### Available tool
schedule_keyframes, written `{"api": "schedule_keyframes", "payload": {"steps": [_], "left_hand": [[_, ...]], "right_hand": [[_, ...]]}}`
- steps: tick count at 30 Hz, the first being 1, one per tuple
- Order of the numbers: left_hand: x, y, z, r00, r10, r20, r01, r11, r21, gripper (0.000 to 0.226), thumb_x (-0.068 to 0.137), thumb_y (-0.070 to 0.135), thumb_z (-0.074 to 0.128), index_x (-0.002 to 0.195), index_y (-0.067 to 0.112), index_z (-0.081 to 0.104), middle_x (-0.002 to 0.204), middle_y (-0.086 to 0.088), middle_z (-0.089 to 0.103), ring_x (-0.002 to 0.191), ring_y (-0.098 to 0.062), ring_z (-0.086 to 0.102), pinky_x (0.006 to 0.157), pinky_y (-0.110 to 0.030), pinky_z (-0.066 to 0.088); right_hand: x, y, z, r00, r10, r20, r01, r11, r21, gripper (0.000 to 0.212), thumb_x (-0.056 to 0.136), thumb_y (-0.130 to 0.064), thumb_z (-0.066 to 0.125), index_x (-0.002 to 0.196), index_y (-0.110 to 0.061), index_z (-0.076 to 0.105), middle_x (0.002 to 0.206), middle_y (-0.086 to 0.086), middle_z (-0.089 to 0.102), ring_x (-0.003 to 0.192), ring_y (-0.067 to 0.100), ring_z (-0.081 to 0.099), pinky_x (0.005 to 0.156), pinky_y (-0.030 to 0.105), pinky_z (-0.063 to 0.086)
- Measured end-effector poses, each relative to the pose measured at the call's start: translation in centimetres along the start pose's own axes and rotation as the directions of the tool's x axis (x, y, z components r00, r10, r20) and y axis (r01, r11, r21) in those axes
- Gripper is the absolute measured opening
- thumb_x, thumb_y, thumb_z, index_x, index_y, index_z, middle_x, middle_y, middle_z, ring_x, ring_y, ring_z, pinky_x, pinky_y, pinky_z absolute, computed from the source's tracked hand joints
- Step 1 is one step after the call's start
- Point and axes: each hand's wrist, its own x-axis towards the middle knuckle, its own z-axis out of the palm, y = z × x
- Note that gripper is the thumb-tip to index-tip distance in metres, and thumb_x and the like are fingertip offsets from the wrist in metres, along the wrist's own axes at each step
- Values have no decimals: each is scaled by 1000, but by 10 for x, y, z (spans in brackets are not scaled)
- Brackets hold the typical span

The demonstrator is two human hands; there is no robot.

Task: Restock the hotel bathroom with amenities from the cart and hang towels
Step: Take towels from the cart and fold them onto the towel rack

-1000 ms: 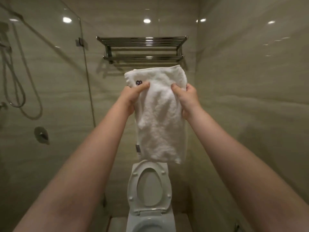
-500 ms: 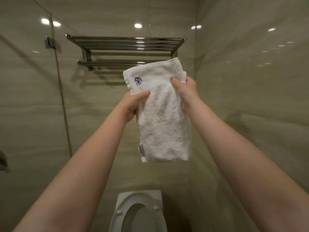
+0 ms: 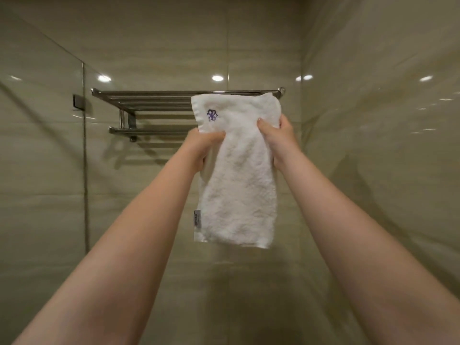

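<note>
A small white towel (image 3: 239,192) with a purple embroidered flower near its top left corner hangs in front of me, folded lengthwise. My left hand (image 3: 201,145) grips its left edge just below the flower. My right hand (image 3: 276,138) grips its right edge a little higher. A chrome towel rack (image 3: 149,100) with a slatted shelf and a lower bar is fixed to the back wall. The towel's top edge overlaps the rack's right half in the view; I cannot tell whether they touch.
A glass shower partition (image 3: 49,145) with a metal hinge (image 3: 78,102) stands at the left. Glossy beige tile walls close in behind and at the right (image 3: 385,145), forming a corner just right of the rack.
My view has tilted upward, so the toilet has dropped out of sight. Both hands have lifted the towel higher, up in front of the rack's right half.
</note>
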Motion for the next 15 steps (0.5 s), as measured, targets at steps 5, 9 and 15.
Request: {"api": "schedule_keyframes", "payload": {"steps": [5, 9, 15], "left_hand": [[39, 11, -8, 1000, 13, 15, -13, 1000, 12, 22, 84, 11, 64, 106, 11, 64, 108, -12, 69, 99, -31, 65, 93, -46, 51], [68, 8, -16, 999, 25, -32, -25, 1000, 8, 26, 83, 10, 65, 108, 10, 64, 104, -11, 70, 94, -29, 67, 90, -44, 53], [83, -31, -20, 996, -64, -56, 66, 997, 41, 31, 82, 4, 63, 113, 4, 63, 105, -15, 68, 90, -28, 65, 86, -39, 54]], "right_hand": [[30, 1, 20, 998, -66, -8, 66, 998, -14, 37, 89, -9, 61, 124, -9, 52, 110, 6, 64, 92, 18, 65, 74, 26, 56], [43, 20, 27, 998, -48, 48, 49, 999, -14, 48, 79, -10, 71, 120, -17, 47, 117, 6, 62, 102, 24, 64, 82, 37, 55], [45, 69, 24, 999, 34, 18, -30, 981, -194, 48, 79, -8, 70, 121, -12, 48, 117, 5, 61, 107, 24, 61, 94, 42, 51]]}}
